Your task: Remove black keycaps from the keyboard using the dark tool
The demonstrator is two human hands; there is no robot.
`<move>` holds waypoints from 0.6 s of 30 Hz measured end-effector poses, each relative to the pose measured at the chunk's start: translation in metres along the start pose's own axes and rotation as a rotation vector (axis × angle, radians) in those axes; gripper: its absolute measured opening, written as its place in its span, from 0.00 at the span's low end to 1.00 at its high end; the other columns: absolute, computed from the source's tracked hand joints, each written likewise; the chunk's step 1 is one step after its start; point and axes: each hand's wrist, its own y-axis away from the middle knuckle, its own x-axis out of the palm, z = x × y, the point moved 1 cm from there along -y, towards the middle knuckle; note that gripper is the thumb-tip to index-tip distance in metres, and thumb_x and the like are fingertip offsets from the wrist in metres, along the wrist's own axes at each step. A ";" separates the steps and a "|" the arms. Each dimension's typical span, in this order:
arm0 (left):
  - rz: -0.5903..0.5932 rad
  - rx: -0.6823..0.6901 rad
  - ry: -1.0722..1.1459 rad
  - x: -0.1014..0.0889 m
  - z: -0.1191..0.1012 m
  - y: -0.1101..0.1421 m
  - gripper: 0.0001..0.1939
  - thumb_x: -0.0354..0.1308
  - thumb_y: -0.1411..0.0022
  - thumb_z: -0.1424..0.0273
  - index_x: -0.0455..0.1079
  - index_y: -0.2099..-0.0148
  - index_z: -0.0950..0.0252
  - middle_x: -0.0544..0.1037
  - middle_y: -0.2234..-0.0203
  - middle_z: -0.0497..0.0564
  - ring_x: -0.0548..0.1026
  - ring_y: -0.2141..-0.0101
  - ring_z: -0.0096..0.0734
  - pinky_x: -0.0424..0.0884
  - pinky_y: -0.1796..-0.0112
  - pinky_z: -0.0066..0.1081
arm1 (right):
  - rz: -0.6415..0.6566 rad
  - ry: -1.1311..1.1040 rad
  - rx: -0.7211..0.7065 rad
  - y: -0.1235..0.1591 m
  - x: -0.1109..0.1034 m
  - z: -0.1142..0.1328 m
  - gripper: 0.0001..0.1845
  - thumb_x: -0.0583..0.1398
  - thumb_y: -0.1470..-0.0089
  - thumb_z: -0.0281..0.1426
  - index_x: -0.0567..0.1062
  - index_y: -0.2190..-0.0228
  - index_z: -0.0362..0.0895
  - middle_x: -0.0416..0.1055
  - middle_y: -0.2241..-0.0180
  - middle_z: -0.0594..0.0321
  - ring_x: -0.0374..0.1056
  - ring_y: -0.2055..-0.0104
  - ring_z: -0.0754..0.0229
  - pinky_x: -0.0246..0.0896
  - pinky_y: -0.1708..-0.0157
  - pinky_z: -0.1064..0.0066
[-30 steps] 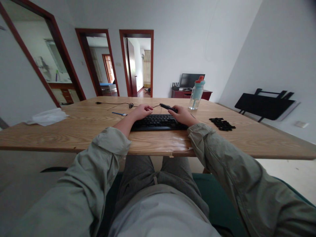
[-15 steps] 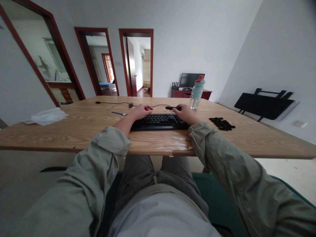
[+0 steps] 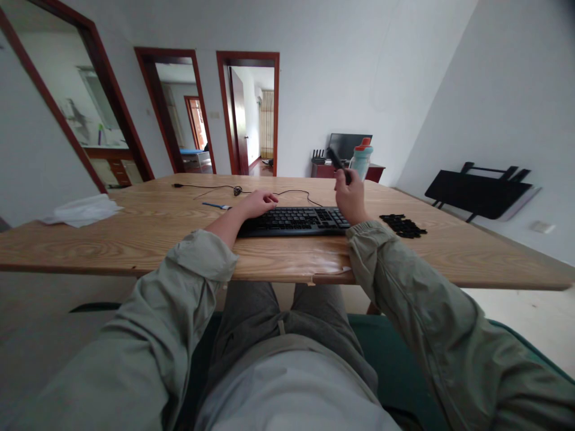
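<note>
- A bottle [image 3: 360,158] stands behind the right hand [image 3: 351,197], its lower part hidden.
- Black pieces [image 3: 403,225] lie right of that hand; a cable [image 3: 237,191] runs beyond the left hand [image 3: 259,203].
- The right hand clasps a raised black tool [image 3: 333,157]; whether the left grips the keyboard [image 3: 299,222] under it, I cannot tell.

Counting two grips: one left grip [image 3: 258,203], one right grip [image 3: 350,196]. Counting one table [image 3: 148,239] and, on or above its top, one keyboard [image 3: 291,222], one black handheld tool [image 3: 335,158], one bottle [image 3: 360,161], one blue-handled brush [image 3: 216,205], one dark cable [image 3: 238,191], one crumpled white sheet [image 3: 83,211] at left, and one cluster of small black pieces [image 3: 403,225] at right, too crowded to number singly. Counting, beyond, three doorways [image 3: 248,57], one screen [image 3: 353,145], one cabinet [image 3: 323,171] and, far right, one folded dark furniture piece [image 3: 478,194].
</note>
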 end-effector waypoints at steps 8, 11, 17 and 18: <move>0.013 0.002 -0.034 0.000 0.000 -0.001 0.15 0.59 0.41 0.69 0.78 0.53 0.67 0.81 0.64 0.54 0.77 0.64 0.35 0.70 0.61 0.31 | 0.457 0.135 -0.008 0.010 0.016 -0.007 0.21 0.57 0.40 0.44 0.79 0.64 0.39 0.77 0.66 0.51 0.70 0.65 0.54 0.57 0.66 0.67; 0.022 0.006 -0.072 -0.001 -0.004 0.001 0.16 0.59 0.39 0.68 0.78 0.51 0.69 0.81 0.62 0.55 0.77 0.63 0.35 0.70 0.60 0.30 | 0.493 0.148 -0.010 0.012 0.016 -0.004 0.22 0.57 0.39 0.44 0.79 0.65 0.38 0.78 0.66 0.49 0.69 0.67 0.55 0.56 0.68 0.67; 0.042 0.014 -0.100 -0.002 -0.009 0.004 0.17 0.57 0.37 0.68 0.77 0.50 0.70 0.81 0.60 0.55 0.76 0.62 0.33 0.70 0.59 0.29 | 0.468 0.127 -0.022 0.011 0.014 -0.005 0.22 0.55 0.37 0.43 0.78 0.62 0.37 0.78 0.63 0.48 0.69 0.64 0.55 0.57 0.65 0.67; 0.044 0.016 -0.103 -0.003 -0.009 0.004 0.17 0.57 0.38 0.68 0.77 0.50 0.70 0.81 0.60 0.54 0.76 0.62 0.33 0.70 0.59 0.29 | 0.452 0.124 -0.019 0.011 0.014 -0.005 0.22 0.54 0.37 0.43 0.78 0.61 0.38 0.78 0.62 0.49 0.69 0.64 0.56 0.57 0.65 0.67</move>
